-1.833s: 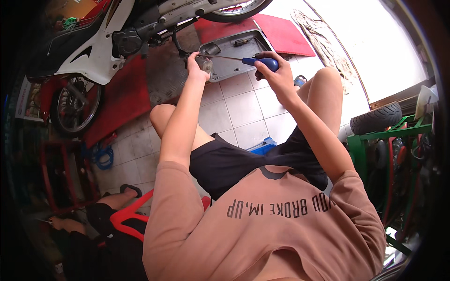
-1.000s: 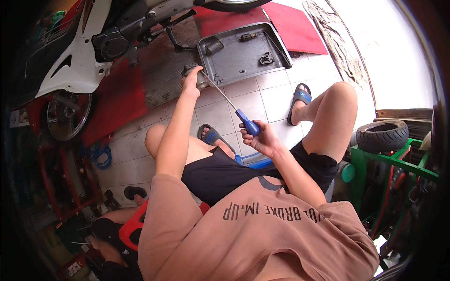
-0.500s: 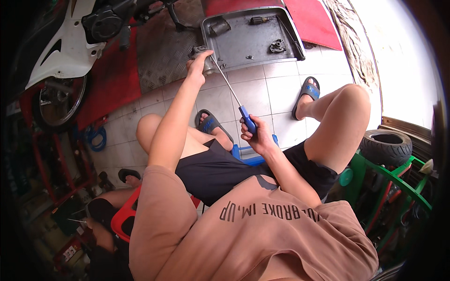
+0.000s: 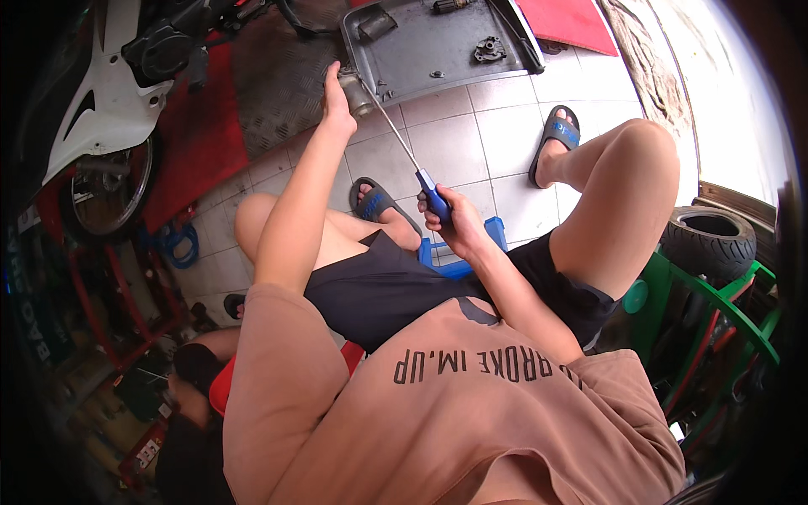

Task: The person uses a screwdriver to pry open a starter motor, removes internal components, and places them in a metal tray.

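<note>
Right hand (image 4: 454, 217): gripping the blue handle of a long screwdriver (image 4: 435, 199), fingers wrapped around it. The shaft ran up and leftward to a grey metal part (image 4: 359, 99). Tip at or just beside the part's upper end; contact not resolved.

Left hand (image 4: 338, 111): against the left side of that part, apparently steadying it. Fingers largely hidden, so could not tell how far they were closed.

Part location: in front of the person, at the near-left corner of the metal tray (image 4: 412, 61), just above the tiled floor (image 4: 379, 160) in view. Tray held a dark cylindrical piece (image 4: 376, 27) and an irregular metal fitting (image 4: 490, 50).

Step in hand (judged): screwdriver work on the part; turning, prying or scraping could not be distinguished. Next move (judged) called for a firm left-hand hold, the tip well seated, and controlled right-wrist force to avoid a slip toward the left hand.
</note>
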`<state>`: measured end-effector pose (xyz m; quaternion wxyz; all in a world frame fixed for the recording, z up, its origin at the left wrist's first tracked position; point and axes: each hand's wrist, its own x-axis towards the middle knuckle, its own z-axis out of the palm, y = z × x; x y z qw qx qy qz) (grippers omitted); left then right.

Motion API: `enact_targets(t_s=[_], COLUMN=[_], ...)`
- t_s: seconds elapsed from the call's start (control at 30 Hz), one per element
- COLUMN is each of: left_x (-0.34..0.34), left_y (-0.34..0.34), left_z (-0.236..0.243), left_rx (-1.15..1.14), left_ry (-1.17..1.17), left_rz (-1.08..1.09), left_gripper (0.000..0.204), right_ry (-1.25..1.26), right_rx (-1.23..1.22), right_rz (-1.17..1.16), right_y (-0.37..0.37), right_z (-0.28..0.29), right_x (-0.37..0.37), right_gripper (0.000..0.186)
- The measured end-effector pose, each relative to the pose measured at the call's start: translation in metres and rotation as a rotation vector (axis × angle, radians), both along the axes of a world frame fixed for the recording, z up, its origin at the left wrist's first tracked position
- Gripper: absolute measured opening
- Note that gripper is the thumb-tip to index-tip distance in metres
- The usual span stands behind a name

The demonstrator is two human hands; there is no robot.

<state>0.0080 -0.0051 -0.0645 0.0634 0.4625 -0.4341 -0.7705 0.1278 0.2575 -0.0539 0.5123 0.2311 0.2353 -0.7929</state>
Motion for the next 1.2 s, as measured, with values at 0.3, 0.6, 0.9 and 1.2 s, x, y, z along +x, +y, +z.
enact_targets(t_s=[0.3,0.6,0.9,1.2], left_x=[-0.015,-0.015,-0.011,-0.008], left_y=[0.008,0.016,0.018,0.014], left_z=[-0.020,-0.018,-0.011,-0.012], left_rx=[0.011,-0.007,0.028,0.047], left_ry=[-0.055,-0.087,-0.050,-0.034], left_rz=[-0.075,-0.100,-0.119,-0.110], left_gripper=[0.037,0.034,0.033,0.032], right_ry=[0.175,0.182,0.134,0.257], right_rx=[0.268,0.300,0.153,0.442], right_rz=[-0.104,-0.052,-0.070,-0.084], right_y=[0.002,0.008,0.013,0.001], right_z=[0.001,-0.009,-0.012,-0.002], right_x=[0.002,-0.001,-0.002,0.005], right_gripper=[0.022,0.026,0.020,0.027])
